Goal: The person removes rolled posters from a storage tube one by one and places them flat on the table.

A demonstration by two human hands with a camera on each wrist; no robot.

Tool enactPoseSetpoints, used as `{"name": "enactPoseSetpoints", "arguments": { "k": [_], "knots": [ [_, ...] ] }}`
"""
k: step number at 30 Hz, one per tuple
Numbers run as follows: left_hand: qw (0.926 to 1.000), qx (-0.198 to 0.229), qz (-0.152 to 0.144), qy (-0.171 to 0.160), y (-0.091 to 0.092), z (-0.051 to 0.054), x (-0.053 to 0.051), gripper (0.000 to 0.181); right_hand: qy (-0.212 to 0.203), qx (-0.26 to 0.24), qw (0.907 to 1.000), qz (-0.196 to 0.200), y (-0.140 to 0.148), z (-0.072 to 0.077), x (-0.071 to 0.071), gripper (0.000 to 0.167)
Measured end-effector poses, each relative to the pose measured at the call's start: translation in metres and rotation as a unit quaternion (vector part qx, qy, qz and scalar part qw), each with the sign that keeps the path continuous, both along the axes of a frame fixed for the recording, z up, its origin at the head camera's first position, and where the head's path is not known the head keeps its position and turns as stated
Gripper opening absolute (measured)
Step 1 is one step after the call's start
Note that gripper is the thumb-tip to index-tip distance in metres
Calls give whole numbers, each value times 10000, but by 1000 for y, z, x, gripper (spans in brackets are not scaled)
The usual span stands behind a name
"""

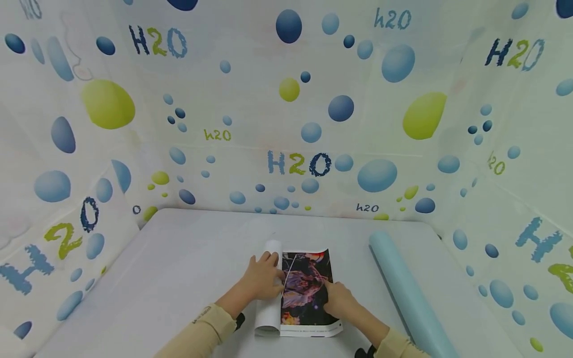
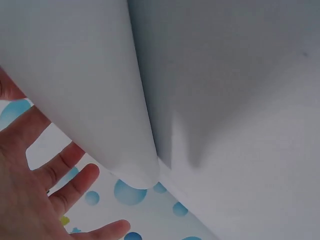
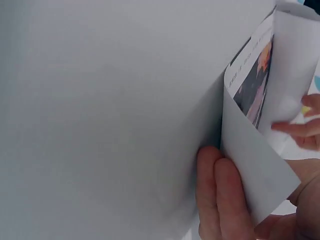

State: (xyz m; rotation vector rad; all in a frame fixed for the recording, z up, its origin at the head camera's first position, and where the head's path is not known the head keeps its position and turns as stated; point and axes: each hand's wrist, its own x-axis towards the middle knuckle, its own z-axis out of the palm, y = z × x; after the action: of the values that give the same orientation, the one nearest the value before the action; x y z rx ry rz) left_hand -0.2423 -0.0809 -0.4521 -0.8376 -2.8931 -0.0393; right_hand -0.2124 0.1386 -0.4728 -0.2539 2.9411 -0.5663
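A glossy poster [image 1: 306, 291] with a dark, colourful picture and a white lower margin lies partly unrolled on the table. Its left side is still curled into a white roll [image 1: 267, 315]. My left hand [image 1: 264, 278] rests against this roll, and the left wrist view shows its fingers spread along the roll's side [image 2: 90, 100]. At the poster's right edge, my right hand [image 1: 338, 300] pinches the sheet. In the right wrist view the sheet's white back [image 3: 255, 165] lifts off the table, with two fingers [image 3: 230, 195] behind it; the thumb is hidden there.
A long light-blue roll [image 1: 405, 286] lies slantwise on the right of the white table [image 1: 192, 263]. Behind and at both sides hang white sheets [image 1: 250, 114] printed with blue and green drops and H2O lettering.
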Motion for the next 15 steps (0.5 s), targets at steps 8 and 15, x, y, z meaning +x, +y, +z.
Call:
{"name": "enactPoseSetpoints", "arguments": {
  "k": [8, 15],
  "knots": [
    [9997, -76, 211, -12, -8, -5, -1, 37, 146, 288, 9994, 82, 10, -2, -3, 58],
    [9966, -573, 575, -151, -13, -4, 0, 47, 175, 487, 9987, -19, 16, 2, -3, 63]
  ]
}}
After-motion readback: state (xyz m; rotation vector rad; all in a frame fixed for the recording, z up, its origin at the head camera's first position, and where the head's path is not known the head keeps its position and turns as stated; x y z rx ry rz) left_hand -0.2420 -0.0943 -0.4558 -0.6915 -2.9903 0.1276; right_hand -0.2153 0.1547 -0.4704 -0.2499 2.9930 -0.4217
